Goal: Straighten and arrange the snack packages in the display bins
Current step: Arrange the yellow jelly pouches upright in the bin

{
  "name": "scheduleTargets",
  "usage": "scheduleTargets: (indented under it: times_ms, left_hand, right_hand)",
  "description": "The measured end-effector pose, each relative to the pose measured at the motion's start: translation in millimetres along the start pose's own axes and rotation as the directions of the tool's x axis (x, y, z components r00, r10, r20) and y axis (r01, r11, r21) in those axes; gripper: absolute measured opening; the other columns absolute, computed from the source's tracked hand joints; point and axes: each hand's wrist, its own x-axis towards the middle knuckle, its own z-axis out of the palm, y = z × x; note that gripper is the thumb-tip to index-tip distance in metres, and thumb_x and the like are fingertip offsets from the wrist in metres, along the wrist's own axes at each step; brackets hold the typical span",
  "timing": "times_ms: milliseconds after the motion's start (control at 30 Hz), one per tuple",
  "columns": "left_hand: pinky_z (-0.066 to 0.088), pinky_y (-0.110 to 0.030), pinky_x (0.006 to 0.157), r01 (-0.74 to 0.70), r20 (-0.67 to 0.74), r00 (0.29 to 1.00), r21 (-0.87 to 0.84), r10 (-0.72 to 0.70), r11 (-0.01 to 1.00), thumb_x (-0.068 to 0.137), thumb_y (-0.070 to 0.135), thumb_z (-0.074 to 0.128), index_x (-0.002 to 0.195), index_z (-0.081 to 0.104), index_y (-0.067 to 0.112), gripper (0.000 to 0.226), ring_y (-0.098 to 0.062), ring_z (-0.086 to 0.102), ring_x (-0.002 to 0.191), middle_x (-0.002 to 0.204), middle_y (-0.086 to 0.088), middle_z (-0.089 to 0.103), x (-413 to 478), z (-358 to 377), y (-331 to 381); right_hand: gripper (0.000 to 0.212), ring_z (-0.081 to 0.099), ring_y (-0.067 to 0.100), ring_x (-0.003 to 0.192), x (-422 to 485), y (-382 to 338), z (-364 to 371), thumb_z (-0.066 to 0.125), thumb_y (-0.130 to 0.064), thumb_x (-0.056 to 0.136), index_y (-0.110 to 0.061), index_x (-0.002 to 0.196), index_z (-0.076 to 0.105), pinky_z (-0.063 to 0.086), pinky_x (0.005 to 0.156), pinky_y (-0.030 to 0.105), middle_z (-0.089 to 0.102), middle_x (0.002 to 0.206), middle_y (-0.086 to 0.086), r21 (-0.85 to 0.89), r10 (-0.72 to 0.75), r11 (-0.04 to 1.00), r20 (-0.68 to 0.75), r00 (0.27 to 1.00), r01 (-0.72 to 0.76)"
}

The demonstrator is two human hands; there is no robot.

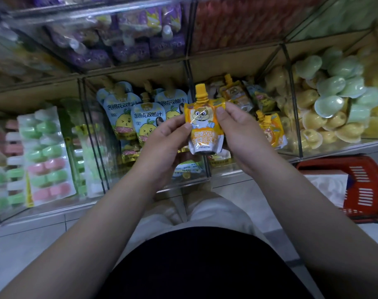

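Both hands, left hand (162, 145) at 9 o'clock and right hand (237, 134) at 3 o'clock, pinch our upright orange spouted pouch (204, 126) before clear display bins (291, 100).

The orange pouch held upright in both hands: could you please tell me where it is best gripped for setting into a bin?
Probably at the flat shoulders just under the cap, pinched from both sides, much as the left hand and right hand hold it. The pouch is upright with its face to the camera, so its side edges are open and the belly is not squeezed.
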Motion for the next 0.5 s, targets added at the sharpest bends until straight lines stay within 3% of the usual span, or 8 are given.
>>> scheduleTargets:
  times_ms: [200,333,433,500]
  left_hand:
    - [0.057,-0.025,0.058,-0.048,-0.004,0.999,-0.049,0.048,0.998,0.101,0.013,0.049,0.102,0.065,0.021,0.018,-0.007,0.071,0.072,0.085,0.006,0.075,-14.2,-23.8,22.5]
    - [0.058,-0.028,0.058,-0.079,-0.008,0.997,-0.055,0.079,0.995,0.1,0.017,0.051,0.106,0.066,0.019,0.016,-0.013,0.071,0.075,0.093,-0.002,0.075,-21.7,-44.3,35.7]
    - [0.057,-0.03,0.062,-0.098,-0.01,0.995,-0.043,0.097,0.994,0.1,0.019,0.052,0.108,0.066,0.018,0.017,-0.015,0.07,0.076,0.096,-0.005,0.075,-26.4,-58.4,44.9]
    - [0.053,-0.027,0.057,-0.109,-0.013,0.994,-0.042,0.108,0.993,0.1,0.02,0.052,0.108,0.067,0.018,0.017,-0.014,0.069,0.072,0.093,-0.005,0.074,-29.0,-67.0,50.7]
  right_hand:
    - [0.024,0.07,0.021,0.091,-5.2,-17.4,32.7,0.043,-0.022,0.105,-0.022,0.097,0.066,0.056,0.088,0.047,0.075,0.098,0.003,0.027,-0.044,0.999,0.027,0.999,0.043]
    - [0.024,0.071,0.02,0.087,-7.9,-26.9,54.5,0.042,-0.021,0.106,-0.021,0.098,0.066,0.058,0.081,0.04,0.075,0.096,0.003,0.076,-0.041,0.996,0.045,0.998,0.037]
    - [0.024,0.071,0.021,0.091,-10.0,-34.9,70.4,0.042,-0.022,0.106,-0.021,0.101,0.066,0.057,0.085,0.041,0.075,0.101,0.004,0.074,-0.059,0.996,0.057,0.997,0.055]
    - [0.024,0.071,0.02,0.093,-11.1,-40.5,79.5,0.042,-0.023,0.106,-0.021,0.102,0.066,0.057,0.085,0.038,0.075,0.103,0.004,0.064,-0.076,0.995,0.067,0.995,0.072]
